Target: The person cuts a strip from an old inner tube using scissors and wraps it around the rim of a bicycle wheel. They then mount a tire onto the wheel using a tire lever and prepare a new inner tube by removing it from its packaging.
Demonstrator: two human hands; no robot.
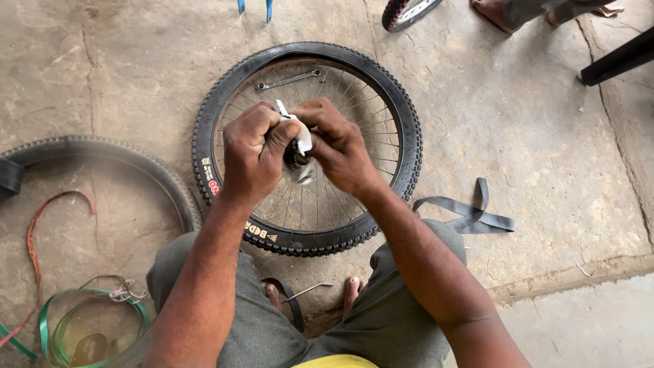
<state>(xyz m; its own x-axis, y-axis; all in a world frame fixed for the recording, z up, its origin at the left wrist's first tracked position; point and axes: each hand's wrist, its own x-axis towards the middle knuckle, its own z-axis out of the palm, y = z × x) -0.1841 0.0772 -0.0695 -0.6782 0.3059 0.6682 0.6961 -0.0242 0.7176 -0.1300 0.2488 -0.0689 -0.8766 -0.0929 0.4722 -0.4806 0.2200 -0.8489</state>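
Bike wheel (402,129) lies flat on the concrete floor (531,136) right in front of the squatting person, hub up, prob. so the axle end is easy to reach from above w/ both hands. Left hand (253,153) is curled into a tight fist round a white rag (302,140), thumb pressed in; right hand (338,146) is closed too, fingers pinching the same rag from the other side. Between them a small dark hub part (295,158) pokes out, wrapped by the rag, held just above the wheel's centre (can't tell if it's still attached to the axle or lifted free). Neither hand is open at all. A spanner (288,80) rests on the spokes at the far side of the rim, within reach. A loose tyre (102,160) lies to the left, near it an orange strip (41,218) and coiled green strapping (68,320). Grey rubber strip (470,218) sits to the right, apart from the wheel. Another person's foot (494,12) shows at top edge.
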